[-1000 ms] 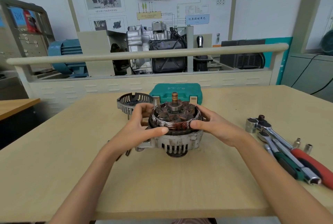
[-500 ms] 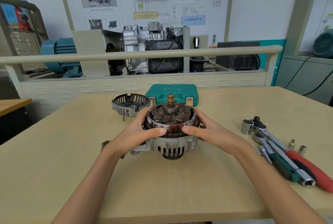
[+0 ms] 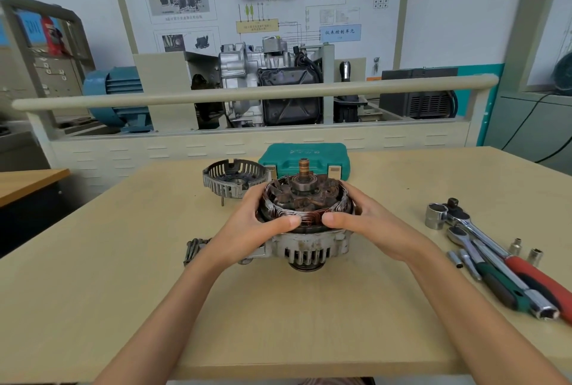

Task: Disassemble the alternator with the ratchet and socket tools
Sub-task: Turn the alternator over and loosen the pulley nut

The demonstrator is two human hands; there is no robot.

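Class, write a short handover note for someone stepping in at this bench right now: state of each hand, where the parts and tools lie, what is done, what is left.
Left hand and right hand both grip the stator winding ring from either side, thumbs at the front.
The ring sits in the alternator housing on the table, rotor shaft pointing up.
Done: end cover is off, lying behind left; bolts lie at left.
Ratchets and sockets lie unused at right, green case behind.
Left: separate stator, rotor and housing.
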